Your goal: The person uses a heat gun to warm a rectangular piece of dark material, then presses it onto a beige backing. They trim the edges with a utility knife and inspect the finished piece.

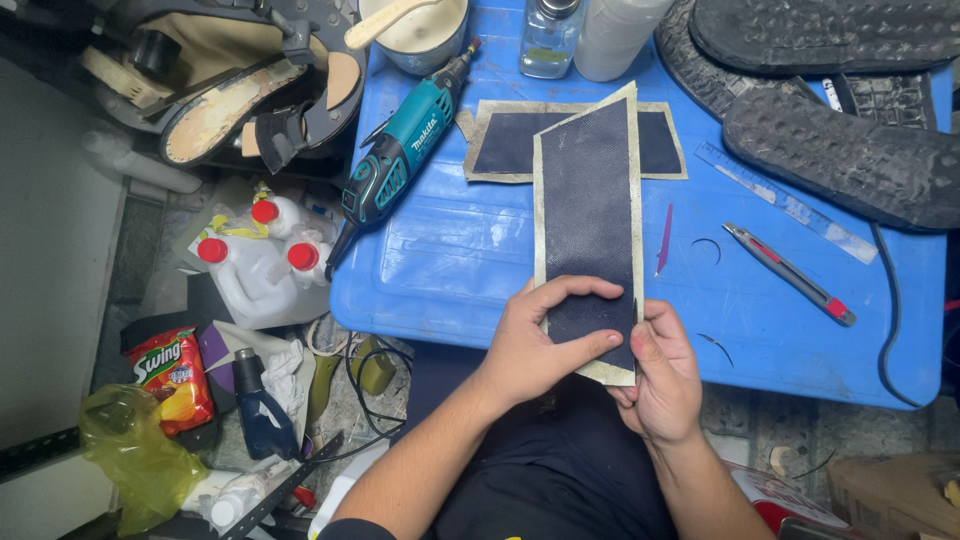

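Both hands, left hand (545,335) and right hand (665,375), grip the dark rubber sheet (590,215) by its near end.

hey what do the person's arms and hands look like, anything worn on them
Both forearms are bare. The left hand and right hand wear no gloves, and no rings or watch show. A dark sleeve edge appears near the left elbow, at the picture's bottom edge.

Bare forearms, 2 unsleeved, ringless hands, dark trousers
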